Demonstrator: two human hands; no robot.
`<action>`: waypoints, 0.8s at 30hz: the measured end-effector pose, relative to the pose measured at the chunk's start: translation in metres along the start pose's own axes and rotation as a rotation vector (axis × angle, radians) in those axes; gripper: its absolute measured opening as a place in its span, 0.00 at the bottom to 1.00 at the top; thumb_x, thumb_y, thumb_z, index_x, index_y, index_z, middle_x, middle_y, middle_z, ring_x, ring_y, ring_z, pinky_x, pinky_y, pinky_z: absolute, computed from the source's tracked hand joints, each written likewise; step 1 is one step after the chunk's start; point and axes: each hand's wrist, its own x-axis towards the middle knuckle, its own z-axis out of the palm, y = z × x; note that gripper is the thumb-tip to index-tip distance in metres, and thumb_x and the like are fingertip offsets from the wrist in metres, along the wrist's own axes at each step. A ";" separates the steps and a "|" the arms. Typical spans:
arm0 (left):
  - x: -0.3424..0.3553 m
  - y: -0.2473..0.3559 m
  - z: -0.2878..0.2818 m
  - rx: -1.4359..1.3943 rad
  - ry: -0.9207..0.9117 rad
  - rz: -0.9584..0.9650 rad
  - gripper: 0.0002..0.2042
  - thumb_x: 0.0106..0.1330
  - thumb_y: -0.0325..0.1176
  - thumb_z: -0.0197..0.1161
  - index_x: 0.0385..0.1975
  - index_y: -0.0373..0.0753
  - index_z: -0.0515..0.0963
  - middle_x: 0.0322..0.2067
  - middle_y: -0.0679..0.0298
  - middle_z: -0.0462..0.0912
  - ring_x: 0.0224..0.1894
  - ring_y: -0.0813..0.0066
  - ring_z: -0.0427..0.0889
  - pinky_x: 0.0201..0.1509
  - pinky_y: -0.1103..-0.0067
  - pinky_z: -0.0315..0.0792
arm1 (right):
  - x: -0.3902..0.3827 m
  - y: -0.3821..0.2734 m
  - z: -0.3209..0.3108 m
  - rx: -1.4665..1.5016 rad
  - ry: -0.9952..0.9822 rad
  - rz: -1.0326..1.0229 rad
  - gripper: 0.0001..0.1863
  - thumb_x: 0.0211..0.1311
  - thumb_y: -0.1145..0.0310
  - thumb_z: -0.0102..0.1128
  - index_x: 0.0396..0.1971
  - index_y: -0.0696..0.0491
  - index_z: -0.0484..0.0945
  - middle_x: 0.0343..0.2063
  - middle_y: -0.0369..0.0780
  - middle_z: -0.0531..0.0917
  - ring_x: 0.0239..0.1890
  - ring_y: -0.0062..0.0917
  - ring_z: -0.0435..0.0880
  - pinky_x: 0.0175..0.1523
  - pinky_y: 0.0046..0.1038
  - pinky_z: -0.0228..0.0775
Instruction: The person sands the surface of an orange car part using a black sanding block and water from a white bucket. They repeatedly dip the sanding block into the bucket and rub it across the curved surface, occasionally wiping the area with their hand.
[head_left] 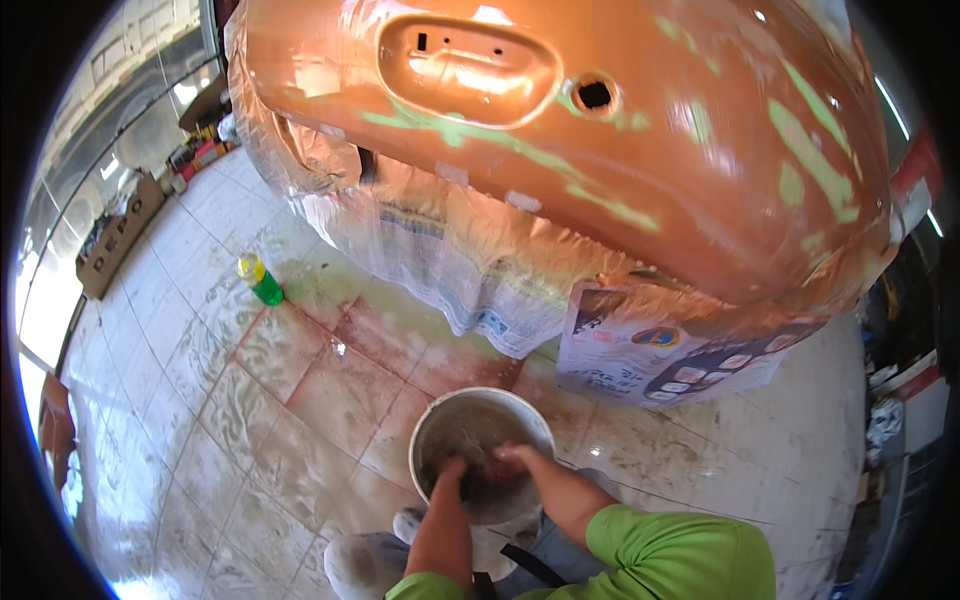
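A round pale bucket [416, 440] stands on the floor close in front of me, holding murky brownish water. Both my forearms reach down into it. My left hand [453, 468] is at the left part of the bucket, its fingers hidden in the water and shadow. My right hand [511, 456] is toward the right side, bent inward, with its fingertips also lost in the murk. Something dark shows beside my left hand, but I cannot make out what it is.
Ahead rises an orange vehicle body panel [640, 170] with pale green patches, a recess and a round hole. Masking newspaper [480, 270] and a printed poster [680, 350] hang below. A green-yellow bottle [261, 280] and a cardboard box [122, 235] stand left on wet, dirty tiles [330, 400].
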 end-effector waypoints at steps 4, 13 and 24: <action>-0.047 0.000 -0.037 -0.759 -0.029 -0.315 0.46 0.66 0.50 0.70 0.76 0.25 0.60 0.73 0.42 0.69 0.74 0.49 0.72 0.75 0.63 0.67 | -0.174 -0.081 0.021 -0.111 -0.225 0.038 0.18 0.72 0.55 0.60 0.26 0.50 0.84 0.24 0.39 0.87 0.22 0.22 0.80 0.26 0.28 0.70; -0.257 0.346 -0.145 -1.491 0.446 0.116 0.25 0.69 0.40 0.67 0.62 0.36 0.71 0.47 0.57 0.80 0.46 0.68 0.81 0.51 0.73 0.76 | -0.598 -0.334 0.058 0.211 -0.712 -0.350 0.24 0.79 0.54 0.58 0.20 0.49 0.72 0.14 0.29 0.65 0.12 0.13 0.56 0.17 0.20 0.47; -0.363 0.550 -0.068 -1.076 1.164 0.574 0.32 0.75 0.41 0.68 0.75 0.34 0.69 0.63 0.35 0.75 0.64 0.38 0.75 0.71 0.59 0.67 | -0.877 -0.491 -0.092 -2.222 0.567 -1.471 0.25 0.63 0.59 0.72 0.61 0.44 0.83 0.71 0.36 0.76 0.77 0.34 0.69 0.79 0.48 0.55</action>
